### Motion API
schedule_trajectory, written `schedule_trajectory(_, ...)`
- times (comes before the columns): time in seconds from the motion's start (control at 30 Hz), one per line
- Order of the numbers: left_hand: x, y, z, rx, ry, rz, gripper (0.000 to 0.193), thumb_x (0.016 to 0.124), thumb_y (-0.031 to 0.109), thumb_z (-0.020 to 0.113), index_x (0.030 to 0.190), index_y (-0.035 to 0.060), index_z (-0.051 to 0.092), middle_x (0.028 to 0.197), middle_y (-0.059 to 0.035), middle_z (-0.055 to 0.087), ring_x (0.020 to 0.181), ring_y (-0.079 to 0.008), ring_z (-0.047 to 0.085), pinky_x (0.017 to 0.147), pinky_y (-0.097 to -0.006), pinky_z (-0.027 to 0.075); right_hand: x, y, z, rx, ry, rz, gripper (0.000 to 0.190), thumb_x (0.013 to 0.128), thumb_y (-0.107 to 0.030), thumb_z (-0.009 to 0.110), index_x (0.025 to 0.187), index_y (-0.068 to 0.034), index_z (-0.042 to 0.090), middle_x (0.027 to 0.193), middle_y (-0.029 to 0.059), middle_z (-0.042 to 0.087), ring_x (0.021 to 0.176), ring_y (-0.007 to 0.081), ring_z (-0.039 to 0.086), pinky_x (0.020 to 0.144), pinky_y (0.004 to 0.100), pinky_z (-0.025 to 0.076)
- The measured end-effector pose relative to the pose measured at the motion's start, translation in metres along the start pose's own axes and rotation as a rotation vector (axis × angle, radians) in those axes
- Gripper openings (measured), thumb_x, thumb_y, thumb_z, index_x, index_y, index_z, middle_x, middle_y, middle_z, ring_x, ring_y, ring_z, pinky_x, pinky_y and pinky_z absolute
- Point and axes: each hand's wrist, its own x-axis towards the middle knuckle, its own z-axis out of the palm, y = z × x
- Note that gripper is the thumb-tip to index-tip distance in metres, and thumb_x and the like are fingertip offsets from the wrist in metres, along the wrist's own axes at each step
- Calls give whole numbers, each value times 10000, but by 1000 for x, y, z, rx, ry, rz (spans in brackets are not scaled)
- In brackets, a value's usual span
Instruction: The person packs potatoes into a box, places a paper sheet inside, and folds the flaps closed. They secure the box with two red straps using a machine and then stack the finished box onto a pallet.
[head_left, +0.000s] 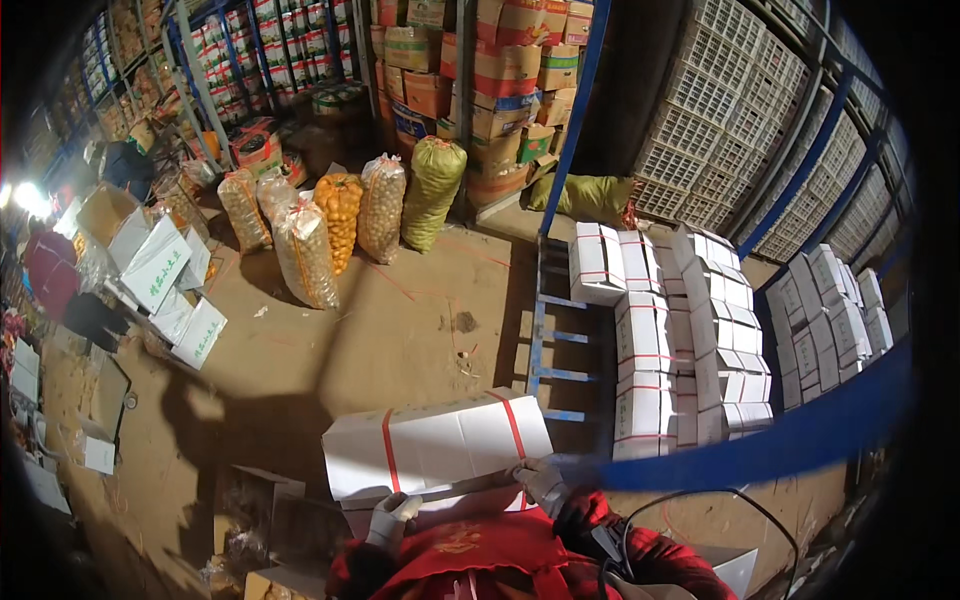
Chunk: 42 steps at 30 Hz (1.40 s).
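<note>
A closed white carton (442, 442) with two red straps around it is held at waist height, close against my red apron (472, 551). My left hand (394, 517), in a pale glove, grips the near edge beside the left strap. On the near edge by the right strap is my right hand (541, 484), also gloved, with its fingers closed on the carton. The carton's underside is hidden from this view.
A blue metal post (750, 442) crosses close at my right. Strapped white cartons (645, 337) stand stacked beyond a blue slatted frame (559, 337). Several filled mesh sacks (304, 251) stand ahead. At far left, a person (56, 274) bends near open cartons (157, 262).
</note>
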Motion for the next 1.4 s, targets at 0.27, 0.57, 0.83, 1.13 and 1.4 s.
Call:
schedule_trajectory(0.27, 190, 132, 54, 407, -137, 105, 221, 779, 243, 645, 692, 79, 525, 567, 28, 453, 469, -62, 422, 426, -221, 330, 132, -60, -23, 616, 328, -39, 32, 804, -32, 590, 779, -41, 609, 634, -16, 552, 554, 61, 501, 468, 196, 391)
schedule_trajectory(0.57, 359, 249, 215, 822, -713, 87, 289, 783, 276, 662, 626, 67, 538, 558, 48, 471, 485, -39, 386, 425, -233, 306, 204, -80, -85, 720, 796, -62, 52, 810, -73, 593, 840, -34, 610, 600, 3, 541, 448, 83, 469, 426, 229, 385)
schedule_trajectory(0.83, 530, 291, 402, 1060, -923, -10, 355, 775, 307, 673, 569, 72, 505, 481, 29, 439, 405, -59, 385, 388, -241, 316, 334, -146, -198, 709, 1082, 151, 174, 844, -177, 538, 833, -24, 620, 545, 7, 497, 404, 95, 444, 376, 228, 339)
schedule_trajectory(1.13, 664, 352, 569, 1351, -906, -191, 371, 748, 361, 671, 565, 82, 510, 476, 22, 432, 418, -85, 389, 403, -268, 325, 471, -184, -307, 1157, 1006, 362, 81, 824, -117, 540, 817, -59, 597, 548, -7, 477, 397, 73, 392, 355, 226, 325)
schedule_trajectory(1.4, 802, 385, 645, 1548, -1092, -225, 343, 742, 329, 670, 609, 30, 567, 514, -9, 510, 469, -124, 463, 478, -294, 414, 595, -222, -341, 1209, 1178, 458, 113, 822, -143, 541, 833, -45, 596, 585, 23, 504, 371, 103, 407, 334, 235, 334)
